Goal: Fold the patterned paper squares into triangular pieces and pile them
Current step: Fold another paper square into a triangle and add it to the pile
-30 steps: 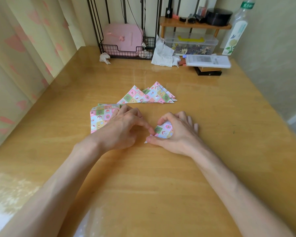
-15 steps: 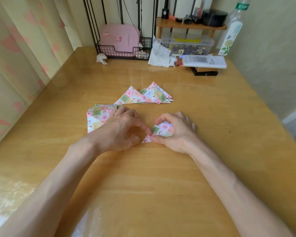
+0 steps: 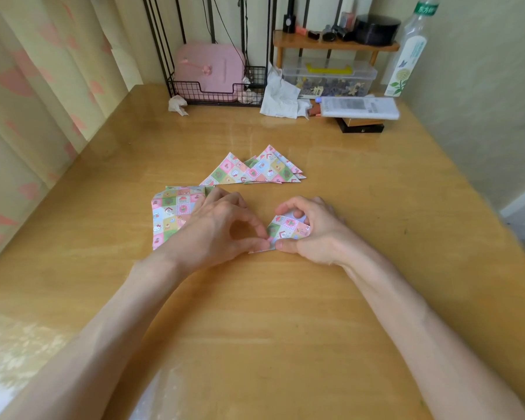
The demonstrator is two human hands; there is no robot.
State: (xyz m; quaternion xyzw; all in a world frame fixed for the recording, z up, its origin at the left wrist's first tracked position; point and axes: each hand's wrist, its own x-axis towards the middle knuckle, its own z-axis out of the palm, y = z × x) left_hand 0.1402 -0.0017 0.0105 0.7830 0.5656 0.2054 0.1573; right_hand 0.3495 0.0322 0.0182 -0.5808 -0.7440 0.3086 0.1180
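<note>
Both hands meet at the folded paper piece (image 3: 289, 232). Left hand (image 3: 222, 228): lies left of the piece, palm down, thumb and index finger curled into a ring, their tips pinching its left corner. Right hand (image 3: 314, 233): covers its right side, thumb along the near edge, index finger arched over the far edge. Left forearm (image 3: 119, 322) and right forearm (image 3: 406, 313): bare, converging on the piece from the near side.

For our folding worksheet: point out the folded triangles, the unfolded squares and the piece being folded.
folded triangles (image 3: 267, 169): head view, top triangle's face.
unfolded squares (image 3: 170, 213): head view, top sheet's bare left.
piece being folded (image 3: 288, 230): head view, patterned middle.
</note>
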